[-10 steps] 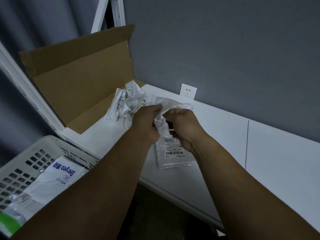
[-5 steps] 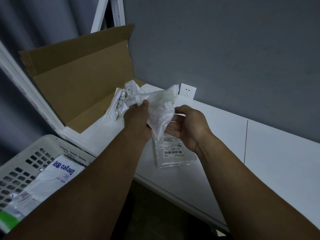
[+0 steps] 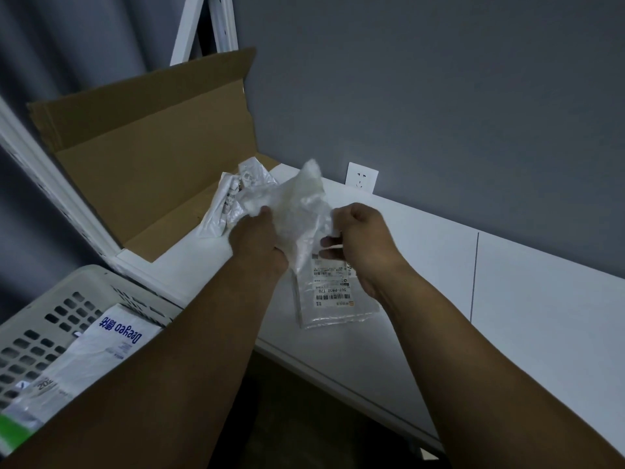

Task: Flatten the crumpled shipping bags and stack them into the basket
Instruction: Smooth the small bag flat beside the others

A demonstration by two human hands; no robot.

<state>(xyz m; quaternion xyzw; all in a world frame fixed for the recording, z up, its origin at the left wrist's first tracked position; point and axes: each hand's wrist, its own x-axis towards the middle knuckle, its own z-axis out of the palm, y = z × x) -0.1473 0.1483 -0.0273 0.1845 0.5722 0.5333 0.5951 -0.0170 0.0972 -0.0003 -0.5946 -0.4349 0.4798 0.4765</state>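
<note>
1. Gripping a crumpled shipping bag (image 3: 299,211) from both sides, the left hand (image 3: 258,238) and the right hand (image 3: 363,238) are held apart above the worktop (image 3: 524,299), nearer its back edge. Each hand has its fingers curled into the thin white plastic, the left at the bag's left side and the right at its right side.
2. The bag bunches up between the two hands, its top rising above the knuckles and a lower fold hanging down between the wrists.
3. Just below the hands, a flat clear bag (image 3: 333,299) with a printed barcode label lies on the worktop towards the front edge. The right wrist covers its right side.
4. Beyond the left hand, more crumpled bags (image 3: 223,208) lie at the worktop's left end, where the flap of an open cardboard box (image 3: 152,170) meets it.
5. Off the worktop's front-left corner stands a white perforated basket (image 3: 61,286), which holds a flattened white bag (image 3: 101,353) with blue lettering.
6. A wall socket (image 3: 362,177) sits just above the back edge, behind the held bag.
</note>
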